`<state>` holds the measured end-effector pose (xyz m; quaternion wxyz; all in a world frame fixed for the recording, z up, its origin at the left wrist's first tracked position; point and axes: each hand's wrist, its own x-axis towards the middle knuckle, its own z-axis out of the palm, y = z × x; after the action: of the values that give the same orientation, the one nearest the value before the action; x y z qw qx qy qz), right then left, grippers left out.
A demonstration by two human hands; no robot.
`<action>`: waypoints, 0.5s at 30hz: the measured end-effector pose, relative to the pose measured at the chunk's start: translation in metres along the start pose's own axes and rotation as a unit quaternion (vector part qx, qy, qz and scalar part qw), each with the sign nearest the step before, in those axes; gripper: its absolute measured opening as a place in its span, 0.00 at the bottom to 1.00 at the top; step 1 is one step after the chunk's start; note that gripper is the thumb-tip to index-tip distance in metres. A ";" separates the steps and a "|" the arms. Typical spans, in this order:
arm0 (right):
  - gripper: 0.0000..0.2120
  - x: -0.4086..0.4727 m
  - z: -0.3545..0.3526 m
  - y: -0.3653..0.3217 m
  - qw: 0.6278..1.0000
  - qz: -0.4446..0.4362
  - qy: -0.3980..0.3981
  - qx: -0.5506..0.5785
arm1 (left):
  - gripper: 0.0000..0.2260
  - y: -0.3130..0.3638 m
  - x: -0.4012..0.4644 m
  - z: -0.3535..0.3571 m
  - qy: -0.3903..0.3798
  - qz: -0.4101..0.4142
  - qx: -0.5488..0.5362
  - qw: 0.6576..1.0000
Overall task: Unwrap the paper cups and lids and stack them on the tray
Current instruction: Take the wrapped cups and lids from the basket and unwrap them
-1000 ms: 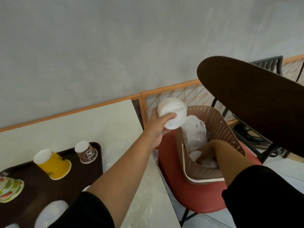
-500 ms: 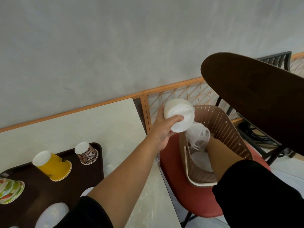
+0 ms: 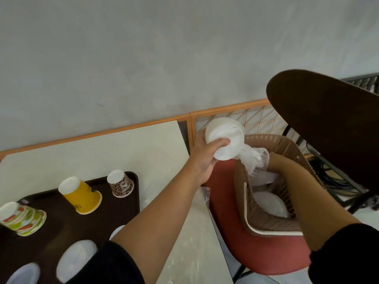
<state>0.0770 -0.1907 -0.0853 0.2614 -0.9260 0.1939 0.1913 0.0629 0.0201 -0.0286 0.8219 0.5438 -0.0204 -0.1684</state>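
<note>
A person's left hand is gripping a stack of white lids, thumb curled over the face of the stack, holding it up beside the rim of a perforated brown basket that is sitting on a red chair seat. The right hand is pinching the clear plastic wrap just below and to the right of the lids, though its fingers are mostly hidden behind the crumpled film. A second ago that right hand was reaching deep inside the basket; half a second ago it was coming up with the film, and now the wrap is trailing off the stack and hanging over the basket mouth, so the sleeve appears to be nearly stripped away (a thin layer may still be clinging to the lid face). More white lids are lying in the basket beneath the right forearm. Well to the left of the left hand, on the pale worktop, a dark tray is carrying upturned cups: a yellow cup, a leopard-print cup and a fruit-patterned cup, with white lid piles nearer the viewer. The likely next step is dropping the wrap and carrying the freed lids across to that tray.
</note>
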 end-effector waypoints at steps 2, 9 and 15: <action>0.32 -0.027 -0.022 -0.012 0.998 -0.016 0.038 0.039 | 0.32 0.006 -0.009 -0.009 0.010 0.010 -0.007 1.000; 0.49 -0.111 -0.046 -0.052 0.965 -0.173 0.157 0.123 | 0.35 0.031 -0.064 -0.069 0.064 0.049 -0.049 0.996; 0.50 -0.170 0.009 -0.130 0.921 -0.327 0.078 0.194 | 0.29 0.037 -0.130 -0.136 0.123 0.047 -0.035 0.991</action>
<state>-0.0106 -0.0396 0.0385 0.4682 -0.8809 -0.0670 -0.0195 -0.0211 0.1926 -0.0310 0.8436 0.5299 0.0612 -0.0615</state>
